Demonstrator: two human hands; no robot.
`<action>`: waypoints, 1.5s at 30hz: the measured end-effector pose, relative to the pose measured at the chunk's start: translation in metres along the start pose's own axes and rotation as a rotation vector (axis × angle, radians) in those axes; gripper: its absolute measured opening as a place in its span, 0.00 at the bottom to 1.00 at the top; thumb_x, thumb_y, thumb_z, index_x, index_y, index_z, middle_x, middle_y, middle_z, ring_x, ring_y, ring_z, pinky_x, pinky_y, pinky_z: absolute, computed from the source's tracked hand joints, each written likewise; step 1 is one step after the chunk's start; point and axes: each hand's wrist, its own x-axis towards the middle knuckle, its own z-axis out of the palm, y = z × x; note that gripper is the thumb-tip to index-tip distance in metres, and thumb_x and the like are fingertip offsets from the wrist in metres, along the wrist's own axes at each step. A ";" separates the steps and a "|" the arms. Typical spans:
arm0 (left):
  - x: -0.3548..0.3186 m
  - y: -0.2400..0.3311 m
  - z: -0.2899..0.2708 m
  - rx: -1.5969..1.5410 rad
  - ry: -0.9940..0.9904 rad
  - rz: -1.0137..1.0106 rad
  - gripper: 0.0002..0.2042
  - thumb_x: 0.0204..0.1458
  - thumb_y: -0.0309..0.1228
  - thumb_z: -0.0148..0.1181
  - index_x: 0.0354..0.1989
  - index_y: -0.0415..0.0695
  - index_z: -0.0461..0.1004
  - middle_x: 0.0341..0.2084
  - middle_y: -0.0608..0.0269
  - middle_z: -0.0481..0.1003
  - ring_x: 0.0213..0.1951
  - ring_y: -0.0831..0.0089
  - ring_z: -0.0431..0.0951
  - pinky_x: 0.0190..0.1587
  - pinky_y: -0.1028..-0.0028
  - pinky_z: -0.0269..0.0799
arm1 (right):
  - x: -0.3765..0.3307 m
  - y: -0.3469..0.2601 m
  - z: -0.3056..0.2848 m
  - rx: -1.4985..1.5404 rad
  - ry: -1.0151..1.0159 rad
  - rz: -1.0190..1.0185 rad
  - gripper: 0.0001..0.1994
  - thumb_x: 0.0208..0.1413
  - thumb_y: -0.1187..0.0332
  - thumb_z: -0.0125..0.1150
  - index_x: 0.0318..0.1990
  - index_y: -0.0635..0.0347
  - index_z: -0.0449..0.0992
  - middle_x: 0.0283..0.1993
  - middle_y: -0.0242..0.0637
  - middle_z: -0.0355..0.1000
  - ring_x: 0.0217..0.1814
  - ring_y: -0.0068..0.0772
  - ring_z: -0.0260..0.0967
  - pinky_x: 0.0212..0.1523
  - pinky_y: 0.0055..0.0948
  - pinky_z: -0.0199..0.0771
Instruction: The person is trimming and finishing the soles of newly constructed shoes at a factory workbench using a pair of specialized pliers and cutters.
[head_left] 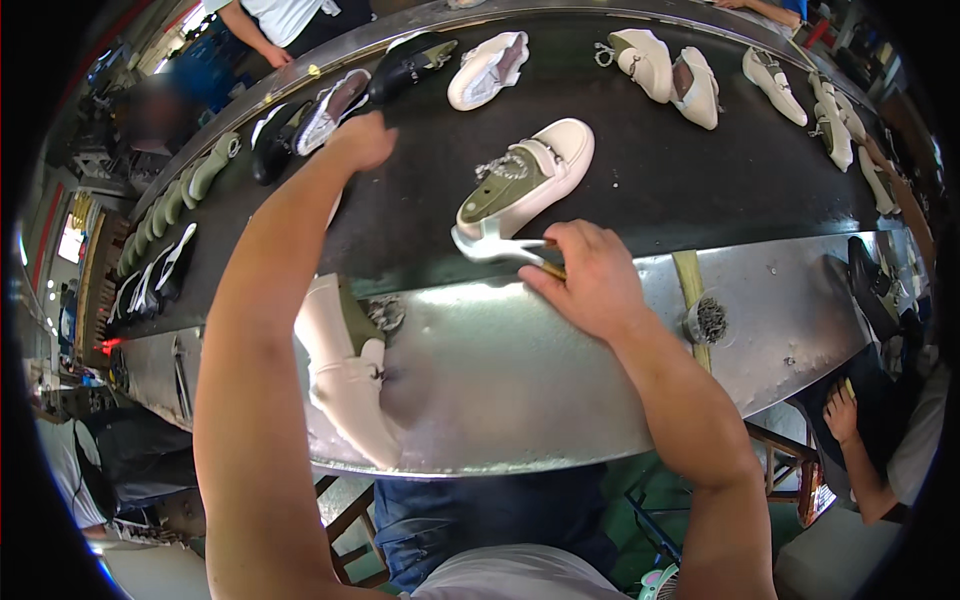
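Note:
My right hand (595,275) is closed around the two handles of silver pincers (484,246). The head of the pincers is at the heel of a cream loafer (565,165), which lies on the dark belt with a green last inside and a chain across it. Whether the jaws touch the loafer, I cannot tell. Over at the far left, my left hand (365,142) has its fingers curled, beside a white and black shoe (335,105); what they hold, if anything, is hidden. Another cream loafer (345,375) on a green last lies on the metal ledge by my left forearm.
Several shoes line the far side of the belt (680,180), with green lasts (180,195) at the left. On the metal ledge (480,400) stands a cup of small metal pieces (709,320) beside a yellowish strip (690,275). Other people are around the belt.

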 end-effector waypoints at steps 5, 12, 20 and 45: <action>0.078 0.101 0.025 -0.551 0.276 -0.047 0.40 0.60 0.57 0.52 0.63 0.26 0.61 0.58 0.34 0.70 0.61 0.46 0.71 0.63 0.62 0.66 | -0.002 0.005 0.001 0.081 0.108 -0.004 0.22 0.50 0.55 0.71 0.44 0.61 0.71 0.40 0.41 0.73 0.44 0.46 0.72 0.44 0.44 0.69; 0.127 0.107 0.048 -0.621 0.213 -0.142 0.38 0.53 0.59 0.60 0.55 0.31 0.74 0.50 0.41 0.77 0.51 0.51 0.80 0.54 0.63 0.75 | 0.001 0.003 0.007 0.170 0.212 0.066 0.24 0.52 0.54 0.70 0.46 0.60 0.70 0.41 0.44 0.73 0.42 0.48 0.71 0.43 0.44 0.68; -0.047 0.048 -0.053 -1.747 0.140 -0.022 0.24 0.66 0.44 0.53 0.58 0.33 0.69 0.42 0.50 0.79 0.36 0.64 0.82 0.29 0.76 0.77 | 0.003 0.005 0.010 0.227 0.258 0.132 0.23 0.53 0.54 0.70 0.46 0.61 0.70 0.41 0.44 0.73 0.42 0.51 0.71 0.43 0.47 0.70; -0.622 0.117 0.158 -0.652 -0.695 0.154 0.42 0.56 0.64 0.46 0.71 0.43 0.60 0.52 0.33 0.74 0.54 0.40 0.76 0.56 0.56 0.72 | -0.350 -0.169 -0.084 0.785 -0.555 0.694 0.16 0.61 0.62 0.63 0.50 0.63 0.72 0.32 0.32 0.72 0.32 0.22 0.69 0.34 0.27 0.70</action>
